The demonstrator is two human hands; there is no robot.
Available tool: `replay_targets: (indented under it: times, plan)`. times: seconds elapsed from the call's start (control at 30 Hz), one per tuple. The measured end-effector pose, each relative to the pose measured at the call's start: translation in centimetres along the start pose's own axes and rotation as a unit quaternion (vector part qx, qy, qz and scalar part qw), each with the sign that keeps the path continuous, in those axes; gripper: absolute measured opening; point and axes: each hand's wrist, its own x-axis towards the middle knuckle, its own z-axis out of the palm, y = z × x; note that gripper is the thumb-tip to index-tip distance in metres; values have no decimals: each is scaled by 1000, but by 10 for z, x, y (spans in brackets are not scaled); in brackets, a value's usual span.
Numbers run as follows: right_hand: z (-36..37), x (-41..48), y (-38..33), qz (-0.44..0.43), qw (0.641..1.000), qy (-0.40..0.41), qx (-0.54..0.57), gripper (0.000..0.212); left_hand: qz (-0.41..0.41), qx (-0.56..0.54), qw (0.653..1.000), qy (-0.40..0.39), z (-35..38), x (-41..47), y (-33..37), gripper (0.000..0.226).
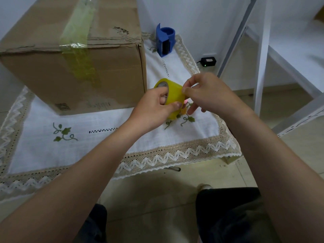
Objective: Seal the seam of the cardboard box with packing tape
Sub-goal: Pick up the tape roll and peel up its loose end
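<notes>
Both hands meet on the yellow tape roll (pixel 172 95), held just above the table (pixel 87 123) to the right of the cardboard box (pixel 73 67). Left hand (pixel 154 109) grips the roll, fingers through its core and thumb on the outer face. Right hand (pixel 205 92) pinches at the roll's upper edge with thumb and forefinger. Behind the roll, near the box's far right corner, stands a blue tape dispenser (pixel 165 40).
</notes>
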Motion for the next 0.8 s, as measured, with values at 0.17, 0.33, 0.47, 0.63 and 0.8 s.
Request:
replay_targets:
  times: [0.17, 0.33, 0.47, 0.63, 0.8]
  plan:
    - [0, 1, 3, 3, 1000, -7, 2, 13, 3, 2, 1000, -7, -1, 0, -3, 18]
    - [1, 2, 4, -1, 1000, -18, 15, 5, -1, -25, 1000, -13, -3, 0, -2, 72]
    - [2, 2, 5, -15, 1000, -21, 9, 10, 1, -29, 999, -21, -4, -1, -2, 66]
    - [-1, 2, 6, -18, 1000, -19, -8, 3, -4, -14, 999, -30, -2, 0, -1, 77]
    - [-3, 3, 6, -13, 999, -30, -8, 6, -6, 0, 1000, -20, -3, 2, -4, 39]
